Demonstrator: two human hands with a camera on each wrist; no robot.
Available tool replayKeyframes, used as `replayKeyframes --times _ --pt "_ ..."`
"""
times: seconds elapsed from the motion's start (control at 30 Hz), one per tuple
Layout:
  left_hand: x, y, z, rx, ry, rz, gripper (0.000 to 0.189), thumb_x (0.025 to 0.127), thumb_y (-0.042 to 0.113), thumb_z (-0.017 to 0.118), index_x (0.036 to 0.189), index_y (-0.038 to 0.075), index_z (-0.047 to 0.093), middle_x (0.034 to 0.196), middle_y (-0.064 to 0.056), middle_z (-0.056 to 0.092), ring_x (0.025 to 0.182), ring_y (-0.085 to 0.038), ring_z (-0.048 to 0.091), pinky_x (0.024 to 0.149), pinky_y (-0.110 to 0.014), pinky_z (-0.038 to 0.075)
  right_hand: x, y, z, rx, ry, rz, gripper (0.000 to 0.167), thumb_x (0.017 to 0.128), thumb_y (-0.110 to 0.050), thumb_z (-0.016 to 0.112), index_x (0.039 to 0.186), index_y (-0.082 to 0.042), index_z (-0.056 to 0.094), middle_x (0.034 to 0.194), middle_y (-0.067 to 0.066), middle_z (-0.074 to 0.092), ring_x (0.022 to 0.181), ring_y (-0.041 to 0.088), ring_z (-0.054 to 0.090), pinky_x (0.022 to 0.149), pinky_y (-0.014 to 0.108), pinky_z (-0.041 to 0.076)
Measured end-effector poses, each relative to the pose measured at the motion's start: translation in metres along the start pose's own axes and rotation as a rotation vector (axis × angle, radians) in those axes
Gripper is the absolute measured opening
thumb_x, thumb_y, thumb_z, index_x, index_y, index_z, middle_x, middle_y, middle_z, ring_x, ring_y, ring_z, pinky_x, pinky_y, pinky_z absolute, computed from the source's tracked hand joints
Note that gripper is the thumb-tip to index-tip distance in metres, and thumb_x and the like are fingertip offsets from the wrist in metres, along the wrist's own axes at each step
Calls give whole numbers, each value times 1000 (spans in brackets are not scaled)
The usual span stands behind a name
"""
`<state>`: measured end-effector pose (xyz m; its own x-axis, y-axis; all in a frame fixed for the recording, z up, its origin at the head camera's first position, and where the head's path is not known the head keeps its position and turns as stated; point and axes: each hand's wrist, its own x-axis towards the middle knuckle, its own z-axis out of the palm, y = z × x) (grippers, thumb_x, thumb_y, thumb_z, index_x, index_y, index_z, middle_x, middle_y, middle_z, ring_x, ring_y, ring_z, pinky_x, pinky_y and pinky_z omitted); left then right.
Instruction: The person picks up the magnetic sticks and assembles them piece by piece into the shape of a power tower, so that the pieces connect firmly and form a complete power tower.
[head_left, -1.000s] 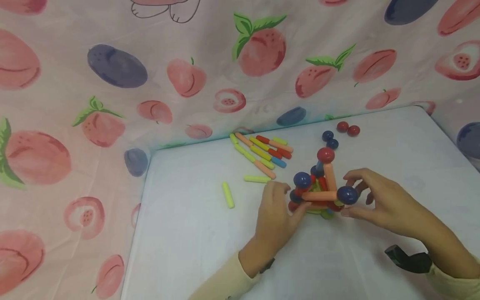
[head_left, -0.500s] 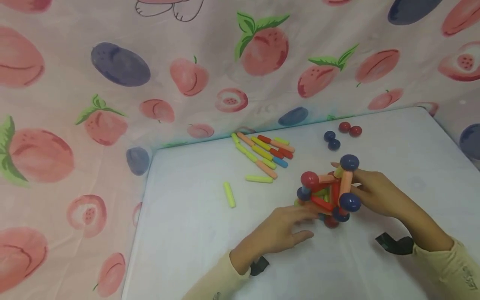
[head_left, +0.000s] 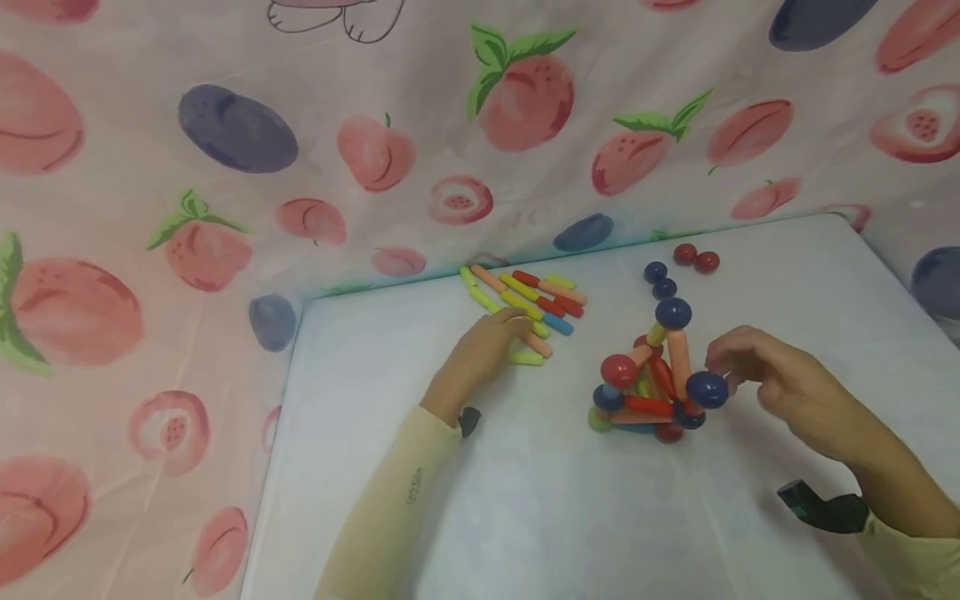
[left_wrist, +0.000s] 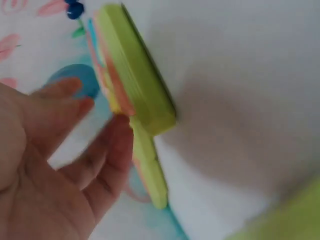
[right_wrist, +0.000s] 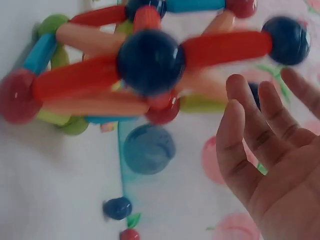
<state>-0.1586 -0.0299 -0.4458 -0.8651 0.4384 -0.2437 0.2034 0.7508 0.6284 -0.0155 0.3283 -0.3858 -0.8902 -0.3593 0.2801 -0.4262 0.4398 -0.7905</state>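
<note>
A frame of coloured magnetic rods and balls [head_left: 648, 407] stands on the white table, with blue balls at its raised corners. Beside its right edge my right hand [head_left: 783, 387] hovers with loosely bent fingers, holding nothing. In the right wrist view, its fingertips [right_wrist: 235, 115] are close to a rod ending in a dark blue ball [right_wrist: 286, 41]. Over the loose rods to the left, my left hand [head_left: 480, 354] reaches down, covering some of them. The left wrist view shows its bent fingers [left_wrist: 120, 145] right at a yellow-green rod [left_wrist: 135, 70], thumb and fingers apart.
Several loose rods [head_left: 525, 304] in yellow, red, orange and blue lie in rows at the back of the table [head_left: 360, 500]. Two blue balls [head_left: 656, 272] and two red balls [head_left: 707, 262] lie behind the frame. A fruit-print cloth [head_left: 300, 133] hangs behind.
The frame was turned on the table. My left hand has left it and moved left and back to the loose rods. My right hand has drawn slightly away from the frame.
</note>
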Motion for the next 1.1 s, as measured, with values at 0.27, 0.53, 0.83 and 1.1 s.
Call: replayKeyframes --times 0.27,0.53,0.83,1.1 --pt "19 -1 12 -174 -20 -135 51 105 56 40 152 36 42 122 5 60 117 -20 55 92 -41 51 -1 -19 13 -212 17 -91 70 65 7 91 123 -21 64 114 -16 64 102 -5 62 84 8 52" --pt "23 -2 17 504 34 206 26 105 19 58 128 27 67 112 2 53 98 -18 50 74 -27 50 -4 -15 6 -221 53 -19 64 69 8 85 123 -19 63 112 -17 68 104 -9 62 91 3 45" --pt "7 -10 22 451 -7 256 40 106 39 53 145 32 54 129 4 57 103 -20 47 85 -29 52 -5 -15 5 -208 39 -44 61 70 10 80 123 -14 61 112 -16 68 104 -8 63 93 4 44" --pt "-29 33 3 101 300 368 33 104 41 55 118 13 65 102 2 62 94 -14 56 88 -28 53 -4 -16 5 -203 35 -42 58 72 9 80 123 -12 61 113 -16 68 105 -8 62 93 3 44"
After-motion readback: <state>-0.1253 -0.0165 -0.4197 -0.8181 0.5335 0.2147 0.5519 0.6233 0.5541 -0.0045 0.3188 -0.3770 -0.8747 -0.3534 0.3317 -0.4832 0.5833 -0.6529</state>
